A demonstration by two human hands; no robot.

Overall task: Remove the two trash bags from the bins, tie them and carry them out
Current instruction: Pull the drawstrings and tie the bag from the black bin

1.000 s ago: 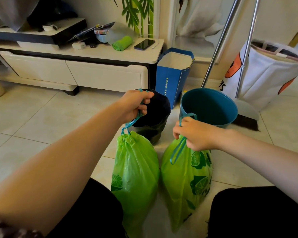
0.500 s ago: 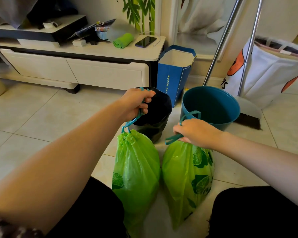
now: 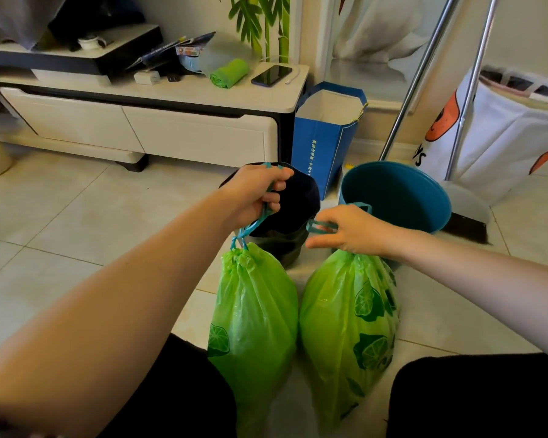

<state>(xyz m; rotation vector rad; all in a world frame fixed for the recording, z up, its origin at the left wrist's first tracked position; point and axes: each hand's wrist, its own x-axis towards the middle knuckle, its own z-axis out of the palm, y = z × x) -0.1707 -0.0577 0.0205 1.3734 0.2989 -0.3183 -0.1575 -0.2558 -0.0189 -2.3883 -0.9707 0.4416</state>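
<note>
**Both green bags gathered at the neck, one in each hand**

I see my left hand point(image 3: 256, 193), at centre frame, curled tight round the teal drawstring point(image 3: 250, 224) of the left green plastic trash bag with lime prints point(image 3: 253, 314). The string runs taut from my fist down to the bag's cinched neck, and the bag hangs long toward the bottom of the frame, between my dark-clad knees. I cannot tell whether its bottom touches the pale tiled floor point(image 3: 60, 216).

My right hand point(image 3: 350, 230), just right of centre, sits on top of the right green plastic trash bag with lime prints point(image 3: 348, 314). Its fingers pinch a flat loop of teal drawstring point(image 3: 318, 226) that sticks out toward the left, and a second loop shows above the knuckles. This bag's neck is bunched directly under my palm. The two bags hang side by side, touching or nearly so along their middles.

Behind my left hand stands the round black bin point(image 3: 293, 216); behind my right hand the round teal plastic bin point(image 3: 396, 197), showing its bare inside. Farther back a blue paper carrier bag point(image 3: 325, 143) stands against the end of the low white cabinet point(image 3: 140, 131) in the upper left, which carries a dark phone point(image 3: 271, 75) and a rolled green cloth point(image 3: 229, 73). A broom with a metal handle point(image 3: 418, 86) leans at upper right beside a white fabric hamper point(image 3: 506, 131).
</note>
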